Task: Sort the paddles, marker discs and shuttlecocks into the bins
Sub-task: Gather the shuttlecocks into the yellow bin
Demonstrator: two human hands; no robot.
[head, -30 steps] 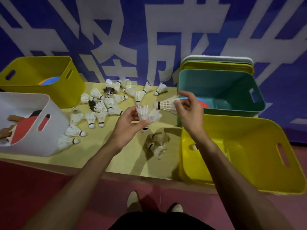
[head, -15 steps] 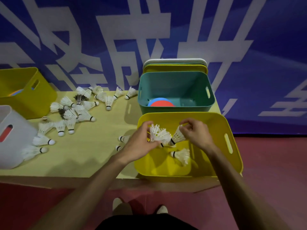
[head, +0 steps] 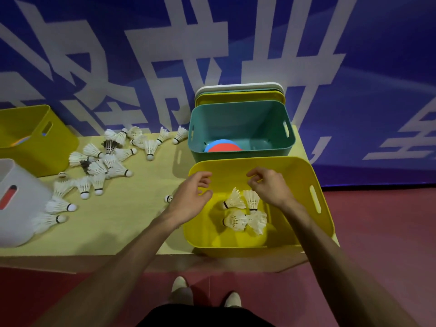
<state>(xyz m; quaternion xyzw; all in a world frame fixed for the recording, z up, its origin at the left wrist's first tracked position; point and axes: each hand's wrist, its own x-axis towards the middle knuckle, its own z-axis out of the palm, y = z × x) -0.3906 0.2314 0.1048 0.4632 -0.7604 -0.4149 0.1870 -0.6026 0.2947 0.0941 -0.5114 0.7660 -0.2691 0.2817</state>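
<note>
Sorting part done: the next handful must come from the pile at centre left.
At far left, the far yellow bin (head: 47, 147) shows a disc edge and the white bin (head: 23, 223) shows red through its slot. Loose shuttlecocks (head: 109, 159) litter the bench (head: 122, 227). The left hand (head: 188, 201) and right hand (head: 271, 187) hover loosely curled and empty over the near yellow bin (head: 304, 175), which holds four binned shuttlecocks (head: 236, 220). Above it, the teal bin (head: 236, 119) holds marker discs (head: 224, 147).
</note>
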